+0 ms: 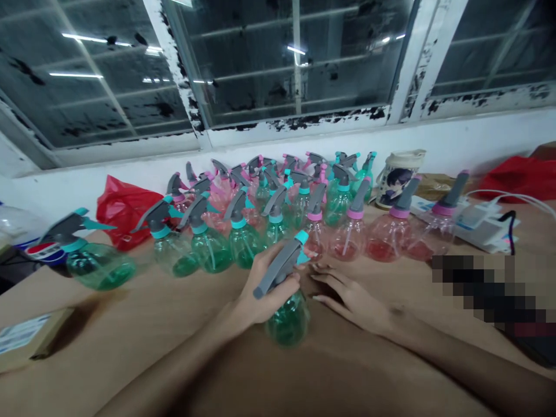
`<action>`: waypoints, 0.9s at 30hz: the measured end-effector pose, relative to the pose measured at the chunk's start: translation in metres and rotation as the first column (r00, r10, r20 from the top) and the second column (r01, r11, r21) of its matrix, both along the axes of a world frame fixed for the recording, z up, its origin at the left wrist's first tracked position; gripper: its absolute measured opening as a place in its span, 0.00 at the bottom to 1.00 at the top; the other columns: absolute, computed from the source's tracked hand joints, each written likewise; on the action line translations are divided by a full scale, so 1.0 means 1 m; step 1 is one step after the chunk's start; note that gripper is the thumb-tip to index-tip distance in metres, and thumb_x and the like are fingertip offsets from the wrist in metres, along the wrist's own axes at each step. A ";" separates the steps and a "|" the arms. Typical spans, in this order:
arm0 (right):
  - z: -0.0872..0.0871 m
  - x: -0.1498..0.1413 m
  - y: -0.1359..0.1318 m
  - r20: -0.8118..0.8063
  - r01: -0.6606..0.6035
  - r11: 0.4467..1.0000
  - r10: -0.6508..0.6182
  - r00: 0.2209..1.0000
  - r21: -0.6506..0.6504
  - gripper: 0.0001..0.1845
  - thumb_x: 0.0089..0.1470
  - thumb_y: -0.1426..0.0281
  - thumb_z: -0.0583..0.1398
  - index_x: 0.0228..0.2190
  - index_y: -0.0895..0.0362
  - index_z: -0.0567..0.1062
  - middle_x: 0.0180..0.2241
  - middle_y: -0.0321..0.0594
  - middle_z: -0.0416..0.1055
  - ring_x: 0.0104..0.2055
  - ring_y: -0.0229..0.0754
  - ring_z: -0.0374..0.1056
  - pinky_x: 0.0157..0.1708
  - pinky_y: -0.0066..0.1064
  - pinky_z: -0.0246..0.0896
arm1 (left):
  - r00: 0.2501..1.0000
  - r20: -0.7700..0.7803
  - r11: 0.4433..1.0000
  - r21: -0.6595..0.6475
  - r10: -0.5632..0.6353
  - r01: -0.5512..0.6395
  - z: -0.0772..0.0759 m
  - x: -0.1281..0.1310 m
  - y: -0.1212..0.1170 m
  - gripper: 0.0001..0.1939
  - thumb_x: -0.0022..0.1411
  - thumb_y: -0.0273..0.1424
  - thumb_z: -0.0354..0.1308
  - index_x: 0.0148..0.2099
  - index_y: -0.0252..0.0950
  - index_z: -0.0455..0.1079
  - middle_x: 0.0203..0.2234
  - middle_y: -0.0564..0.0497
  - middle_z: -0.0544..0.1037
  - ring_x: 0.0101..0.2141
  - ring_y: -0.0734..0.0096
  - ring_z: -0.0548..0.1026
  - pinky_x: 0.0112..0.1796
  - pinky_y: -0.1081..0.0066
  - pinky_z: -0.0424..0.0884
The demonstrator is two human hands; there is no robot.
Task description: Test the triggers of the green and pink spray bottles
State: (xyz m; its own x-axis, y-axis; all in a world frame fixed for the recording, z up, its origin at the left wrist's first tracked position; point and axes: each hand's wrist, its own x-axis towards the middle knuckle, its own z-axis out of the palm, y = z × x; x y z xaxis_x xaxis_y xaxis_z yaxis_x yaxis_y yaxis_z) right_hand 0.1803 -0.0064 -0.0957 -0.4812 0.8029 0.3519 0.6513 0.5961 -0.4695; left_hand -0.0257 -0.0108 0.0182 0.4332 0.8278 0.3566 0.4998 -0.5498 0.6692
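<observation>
My left hand (263, 289) is wrapped round the neck of a green spray bottle (289, 321), just under its grey and teal trigger head. The bottle is slightly tilted at the middle of the table. Close by on the right, my right hand (356, 298) rests low over the tabletop with its fingers apart and holds nothing. Beyond both hands stands a row of spray bottles: green ones with teal collars, such as this green bottle (215, 252), on the left, and pink ones with pink collars, such as this pink bottle (386, 240), on the right.
More spray bottles crowd behind the row. Red plastic bags (125, 202) lie at the left and far right. A printed cup (393, 179) and a white power strip (482, 226) with cables stand right. A cardboard box (37, 336) lies at left; a window wall rises behind.
</observation>
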 end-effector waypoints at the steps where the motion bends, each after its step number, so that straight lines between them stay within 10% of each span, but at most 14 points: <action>1: -0.002 -0.001 0.001 0.011 0.004 1.000 -0.004 1.000 0.013 0.21 0.56 0.61 0.52 0.50 0.55 0.63 0.52 0.45 0.64 0.56 0.46 0.56 0.54 0.44 0.53 | 0.999 0.031 0.999 -0.020 -0.032 0.033 0.000 -0.001 0.001 0.04 0.52 0.31 0.48 0.32 0.38 0.62 0.27 0.51 0.71 0.27 0.70 0.70 0.31 0.68 0.71; 27: -0.004 0.005 0.001 0.024 -0.011 0.999 0.010 1.000 0.038 0.22 0.56 0.63 0.52 0.52 0.54 0.64 0.53 0.43 0.64 0.57 0.46 0.55 0.55 0.46 0.52 | 0.990 0.055 0.990 -0.046 -0.132 0.135 0.006 -0.002 0.000 0.05 0.55 0.32 0.49 0.34 0.37 0.64 0.28 0.50 0.72 0.28 0.69 0.70 0.30 0.67 0.67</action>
State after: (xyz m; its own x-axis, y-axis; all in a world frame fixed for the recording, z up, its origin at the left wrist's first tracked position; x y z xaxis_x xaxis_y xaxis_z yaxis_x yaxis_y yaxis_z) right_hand 0.1856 -0.0056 -0.1000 -0.4981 0.7838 0.3708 0.6556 0.6203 -0.4306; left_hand -0.0276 -0.0108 0.0242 0.5231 0.7810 0.3412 0.3880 -0.5747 0.7206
